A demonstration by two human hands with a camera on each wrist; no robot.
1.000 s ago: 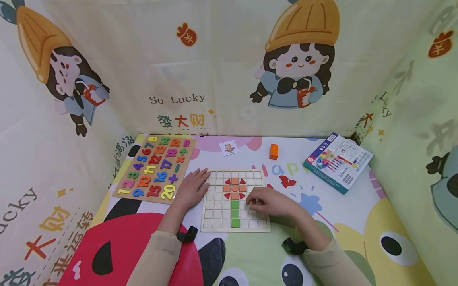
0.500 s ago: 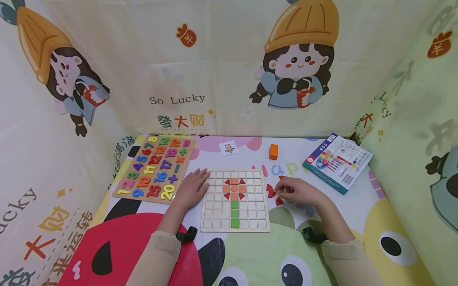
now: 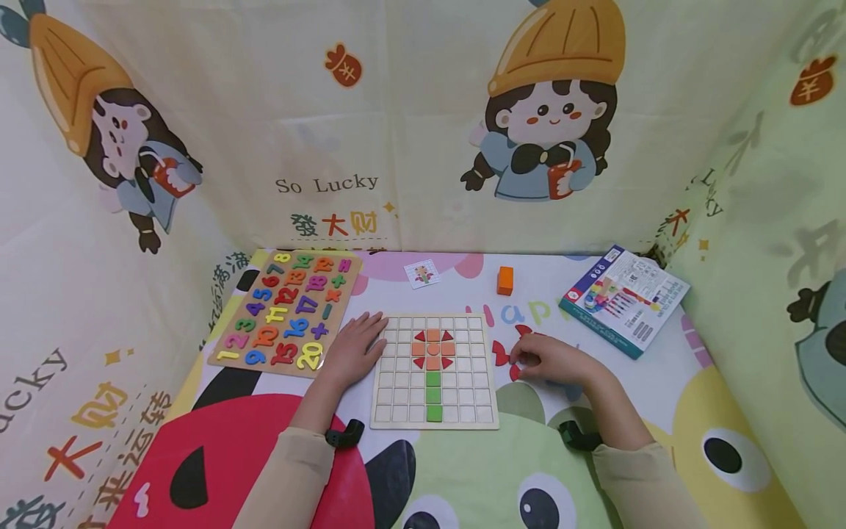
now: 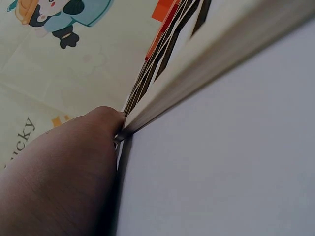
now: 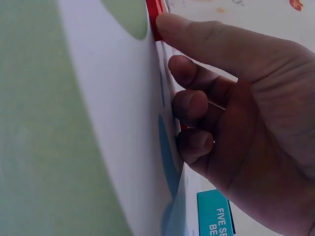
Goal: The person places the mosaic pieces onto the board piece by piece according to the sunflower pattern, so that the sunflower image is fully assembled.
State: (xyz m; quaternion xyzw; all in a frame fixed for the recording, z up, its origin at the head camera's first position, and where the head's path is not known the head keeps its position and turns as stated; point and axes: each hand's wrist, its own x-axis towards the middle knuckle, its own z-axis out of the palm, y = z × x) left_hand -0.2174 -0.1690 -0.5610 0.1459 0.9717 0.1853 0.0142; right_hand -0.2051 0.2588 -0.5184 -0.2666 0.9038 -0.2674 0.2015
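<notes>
A pale wooden grid board (image 3: 396, 400) lies mid-table, bearing a flower pattern of orange squares (image 3: 432, 335), red triangles (image 3: 447, 336) and green squares (image 3: 433, 394). My left hand (image 3: 357, 345) rests at the board's left edge; its thumb touches the rim in the left wrist view. Right of the board, my right hand (image 3: 551, 360) is low over several loose red pieces (image 3: 500, 353). In the right wrist view, the thumb touches a red piece (image 5: 155, 22), while the bent fingertips (image 5: 182, 69) stand apart from the thumb near the tabletop. My palm hides part of the red group.
A number puzzle board (image 3: 221, 345) lies at left. Behind the grid board are a small pattern card (image 3: 422, 273) and an orange block (image 3: 505, 281). A flat box (image 3: 624, 301) lies at back right. Printed cloth walls (image 3: 423, 125) enclose the table.
My right hand has moved from above the board rightward to the loose red pieces, and its thumb and fingers have since spread slightly apart. The left hand stays put.
</notes>
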